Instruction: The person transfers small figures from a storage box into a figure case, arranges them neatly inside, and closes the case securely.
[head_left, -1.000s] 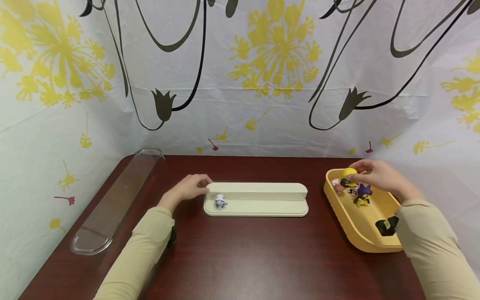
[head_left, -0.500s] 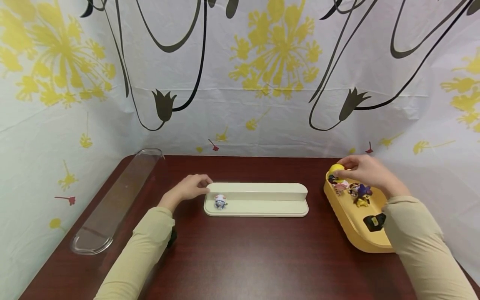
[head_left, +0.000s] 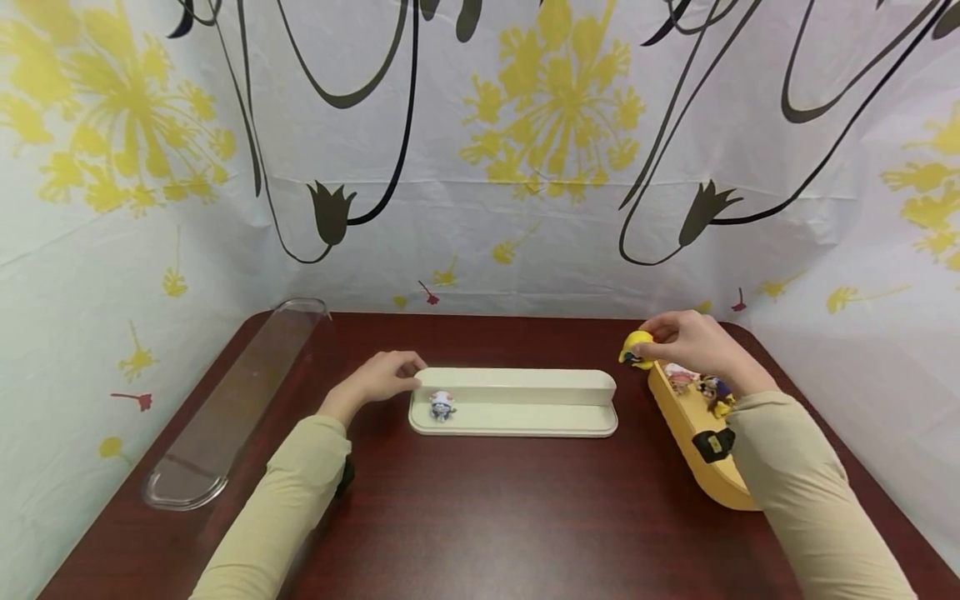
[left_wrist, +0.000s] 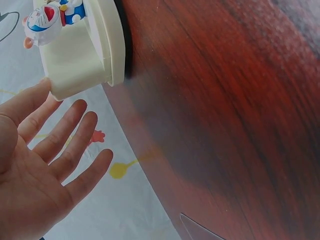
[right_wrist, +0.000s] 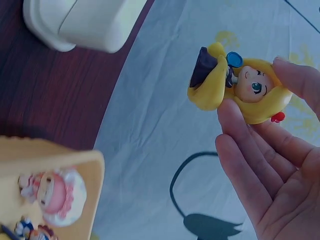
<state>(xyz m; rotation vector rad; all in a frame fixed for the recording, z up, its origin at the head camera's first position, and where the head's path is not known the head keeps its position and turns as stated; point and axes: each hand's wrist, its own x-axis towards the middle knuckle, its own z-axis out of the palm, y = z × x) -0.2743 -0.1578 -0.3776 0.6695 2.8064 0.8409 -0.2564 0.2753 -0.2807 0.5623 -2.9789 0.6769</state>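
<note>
Head view: right grip (head_left: 697,346) pinches the yellow-haired figurine (head_left: 637,340) between thumb and fingers, just left of the far-left corner of the yellow tray (head_left: 673,417), clear of its rim. Left grip (head_left: 373,381) pinches the left end of the cream stand (head_left: 517,421) with thumb and forefinger; other fingers loosely spread. Progress: one blue-and-white figurine (head_left: 441,405) is on the stand, at the left end of the near ledge. Yellow-haired one is out of the tray, not on the stand. Pink-and-white figurine (right_wrist: 62,195) and a few others lie in the tray; exact count hidden by the right arm. Looks early: most of the ledge is bare. Clear cover (head_left: 232,408) lies far left on the table (head_left: 487,517), apart from both hands.
</note>
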